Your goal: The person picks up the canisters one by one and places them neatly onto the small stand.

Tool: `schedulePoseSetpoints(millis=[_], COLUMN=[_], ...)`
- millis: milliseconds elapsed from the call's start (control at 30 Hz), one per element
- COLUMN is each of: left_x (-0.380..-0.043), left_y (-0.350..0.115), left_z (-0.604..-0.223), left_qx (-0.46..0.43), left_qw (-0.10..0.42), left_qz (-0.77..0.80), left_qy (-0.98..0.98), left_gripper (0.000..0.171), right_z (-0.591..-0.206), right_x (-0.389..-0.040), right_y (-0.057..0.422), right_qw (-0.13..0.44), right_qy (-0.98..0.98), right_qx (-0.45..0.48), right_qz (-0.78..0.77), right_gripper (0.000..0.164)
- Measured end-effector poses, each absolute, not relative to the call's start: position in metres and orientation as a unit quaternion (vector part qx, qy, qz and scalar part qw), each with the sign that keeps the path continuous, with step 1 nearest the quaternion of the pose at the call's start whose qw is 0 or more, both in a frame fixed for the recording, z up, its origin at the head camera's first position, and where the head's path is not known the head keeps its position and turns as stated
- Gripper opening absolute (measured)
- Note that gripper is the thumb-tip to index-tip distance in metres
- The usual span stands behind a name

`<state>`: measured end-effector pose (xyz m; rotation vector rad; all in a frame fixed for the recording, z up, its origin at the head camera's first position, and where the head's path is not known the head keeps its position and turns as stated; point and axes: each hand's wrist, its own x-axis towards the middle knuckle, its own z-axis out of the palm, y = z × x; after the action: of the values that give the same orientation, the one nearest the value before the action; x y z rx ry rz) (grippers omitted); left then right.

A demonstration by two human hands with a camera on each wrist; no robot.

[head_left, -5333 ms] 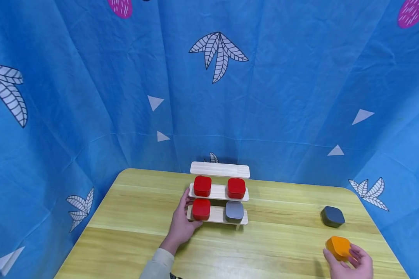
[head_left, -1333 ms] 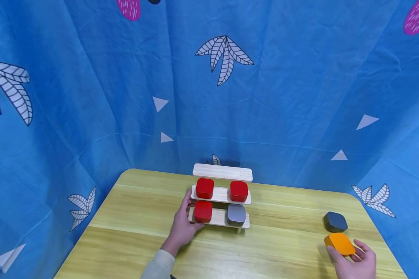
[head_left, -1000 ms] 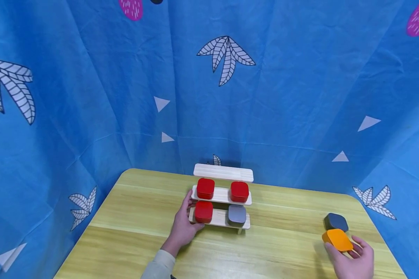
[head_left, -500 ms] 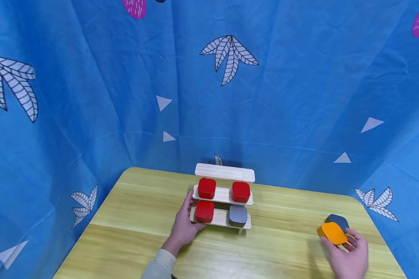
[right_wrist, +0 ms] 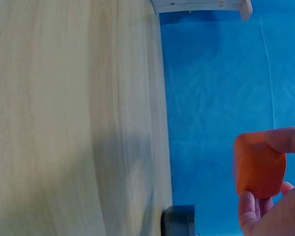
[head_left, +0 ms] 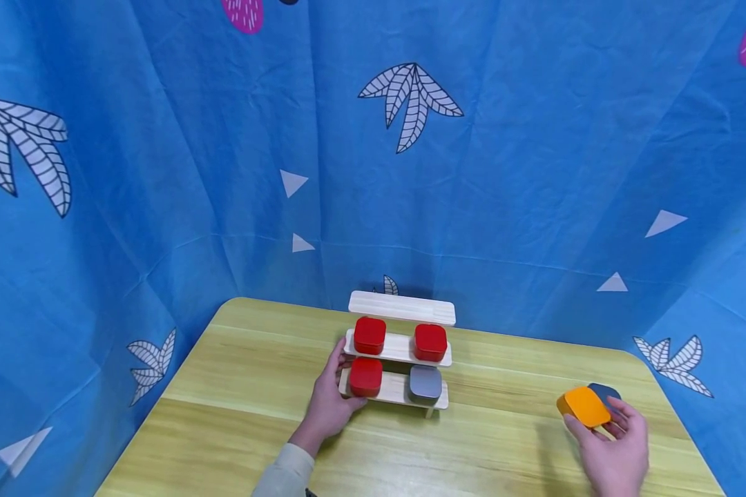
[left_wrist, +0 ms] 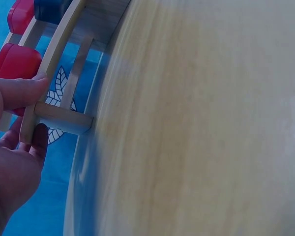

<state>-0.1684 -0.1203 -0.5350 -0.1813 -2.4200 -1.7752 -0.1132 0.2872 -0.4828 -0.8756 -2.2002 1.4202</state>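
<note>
Where left hand (head_left: 328, 406) grips: 3-tier wooden rack (head_left: 402, 308).
Rack: 3 red boxes (head_left: 365, 377), 1 gray box (head_left: 425, 382) placed.
Right hand (head_left: 618, 449): grasps orange box (head_left: 586, 407), unplaced.
Dark box (head_left: 606, 395): also unplaced.

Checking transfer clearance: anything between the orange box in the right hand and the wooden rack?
Nothing visible stands between the orange box, held in the right hand, and the wooden rack. The dark box lies beyond the orange one, off that line; the left hand grips the rack's opposite end.
</note>
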Motion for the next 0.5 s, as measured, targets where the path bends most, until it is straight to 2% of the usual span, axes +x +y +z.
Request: schedulePoseSetpoints(millis=[500], left_x=[-0.169], left_y=[-0.120], left_z=[-0.536], left_qx=[-0.061], left_qw=[0.069], left_qz=[-0.591], left_qy=[-0.801], left_gripper=[0.117], right_z=[-0.475], right_x=[-0.121], right_y=[0.275], right_qw=[0.214], right_qy=[-0.787], right_qx=[-0.257], right_qz=[0.519], right_gripper=[0.071])
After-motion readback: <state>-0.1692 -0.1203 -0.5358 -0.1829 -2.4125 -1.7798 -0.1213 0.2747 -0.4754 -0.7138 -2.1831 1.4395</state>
